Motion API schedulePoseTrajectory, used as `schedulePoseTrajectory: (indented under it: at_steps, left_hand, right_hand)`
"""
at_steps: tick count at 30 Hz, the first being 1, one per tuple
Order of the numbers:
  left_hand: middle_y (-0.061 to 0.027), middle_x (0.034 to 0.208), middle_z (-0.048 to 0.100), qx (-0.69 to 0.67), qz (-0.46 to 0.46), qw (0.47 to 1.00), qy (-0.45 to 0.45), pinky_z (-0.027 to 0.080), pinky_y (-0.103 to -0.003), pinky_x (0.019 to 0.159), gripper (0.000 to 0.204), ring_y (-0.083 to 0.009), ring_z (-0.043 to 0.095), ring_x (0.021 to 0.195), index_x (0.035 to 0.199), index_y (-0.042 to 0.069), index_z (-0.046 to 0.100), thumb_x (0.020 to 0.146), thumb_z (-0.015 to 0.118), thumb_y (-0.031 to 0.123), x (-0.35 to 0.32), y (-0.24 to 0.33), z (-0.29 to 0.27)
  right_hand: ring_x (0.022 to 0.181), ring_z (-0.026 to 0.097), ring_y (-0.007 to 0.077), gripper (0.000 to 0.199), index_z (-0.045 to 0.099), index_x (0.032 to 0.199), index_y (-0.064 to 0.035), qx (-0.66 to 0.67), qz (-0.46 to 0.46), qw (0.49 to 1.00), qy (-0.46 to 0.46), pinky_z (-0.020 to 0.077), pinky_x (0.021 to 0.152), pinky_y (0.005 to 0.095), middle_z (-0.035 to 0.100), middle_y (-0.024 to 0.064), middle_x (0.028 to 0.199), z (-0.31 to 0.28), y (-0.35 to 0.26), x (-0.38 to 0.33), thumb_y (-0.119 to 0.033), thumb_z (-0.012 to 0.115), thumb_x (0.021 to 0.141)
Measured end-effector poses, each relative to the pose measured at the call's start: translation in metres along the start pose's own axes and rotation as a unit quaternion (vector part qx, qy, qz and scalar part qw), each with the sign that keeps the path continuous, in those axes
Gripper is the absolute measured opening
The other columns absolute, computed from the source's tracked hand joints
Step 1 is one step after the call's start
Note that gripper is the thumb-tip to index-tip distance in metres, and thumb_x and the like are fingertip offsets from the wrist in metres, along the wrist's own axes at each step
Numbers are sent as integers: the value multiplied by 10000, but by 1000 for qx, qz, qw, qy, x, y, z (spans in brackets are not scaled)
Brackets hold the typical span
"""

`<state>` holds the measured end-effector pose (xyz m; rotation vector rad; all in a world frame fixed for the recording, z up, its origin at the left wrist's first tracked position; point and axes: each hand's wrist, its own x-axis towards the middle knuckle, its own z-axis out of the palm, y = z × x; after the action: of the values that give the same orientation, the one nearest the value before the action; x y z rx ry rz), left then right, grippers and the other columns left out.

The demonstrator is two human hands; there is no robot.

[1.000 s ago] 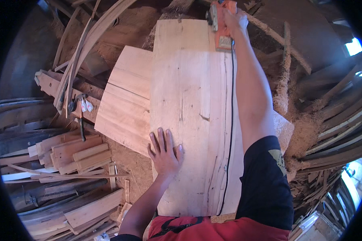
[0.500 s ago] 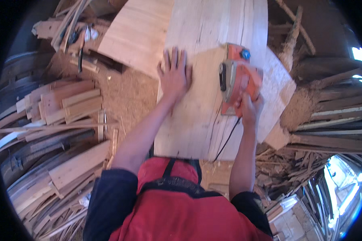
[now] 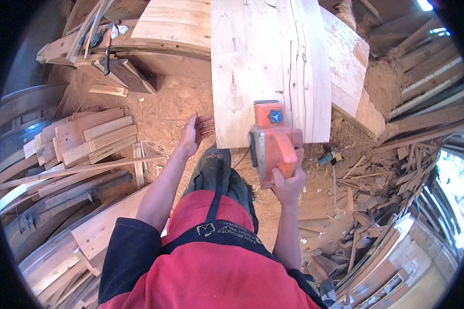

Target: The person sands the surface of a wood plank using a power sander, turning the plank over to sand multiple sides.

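Observation:
My right hand (image 3: 290, 181) is wrapped round the rear handle of an orange electric hand planer (image 3: 267, 145) with a blue knob near its front. The planer's front part overlaps the near end of a wide pale wooden board (image 3: 263, 67), while its rear sticks out past that end toward me. Dark cracks and grain lines run along the board. Off its near left corner, my left hand (image 3: 195, 134) is held in the air with the fingers stretched out and nothing in them.
Another wooden panel (image 3: 345, 67) lies under the board's right side, and one more (image 3: 172, 23) at the far left. Stacked planks (image 3: 90, 136) stand on the left. Scrap wood (image 3: 386, 190) covers the right floor. A dark-handled tool (image 3: 107, 59) rests at the far left.
The planer has come back toward me to the board's near end, still in my right hand. My left hand has left the board's surface and moved toward me, off its left side.

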<state>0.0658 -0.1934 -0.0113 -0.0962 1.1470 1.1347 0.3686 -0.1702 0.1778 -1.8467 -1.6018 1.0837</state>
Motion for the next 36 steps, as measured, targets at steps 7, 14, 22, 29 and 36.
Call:
schedulePoseTrajectory:
  at_steps: [7,14,22,29,36]
  left_hand:
    - [-160,1169,701,-85,-44,989,-116,548,-401,949,674,-260,694,1040,1284,-5,567,1065,285,567,-8,15,20]
    - [-206,1180,692,-53,-61,990,-114,547,-411,964,698,-300,686,1082,1264,-20,561,1045,329,601,-15,25,25]
    - [-187,1135,710,-50,-98,986,-129,567,-396,909,714,-278,703,1013,1236,-9,585,1032,335,628,-2,32,18]
    - [-110,1076,723,-26,-133,980,-143,569,-349,845,529,-213,704,943,1149,40,632,1045,426,516,7,30,4]
    - [-42,1012,706,224,-48,963,-139,560,-264,772,331,-101,668,923,1149,35,620,897,782,175,-3,55,37]
  right_hand:
    - [670,673,223,251,662,948,16,72,9,997,2,513,627,385,651,153,715,27,12,-84,-106,690,731]
    - [641,678,275,203,645,901,7,39,-12,999,25,512,608,394,637,171,690,35,23,-108,-100,688,734]
    - [647,690,278,207,642,888,25,40,-7,999,23,513,601,403,646,184,693,53,-12,-43,-115,690,743]
    - [641,692,327,215,635,826,31,46,-44,996,57,518,604,431,653,206,685,84,-64,48,-149,715,740]
    - [672,697,403,230,640,794,34,36,-47,998,37,523,609,467,662,232,678,111,-108,154,-173,736,763]
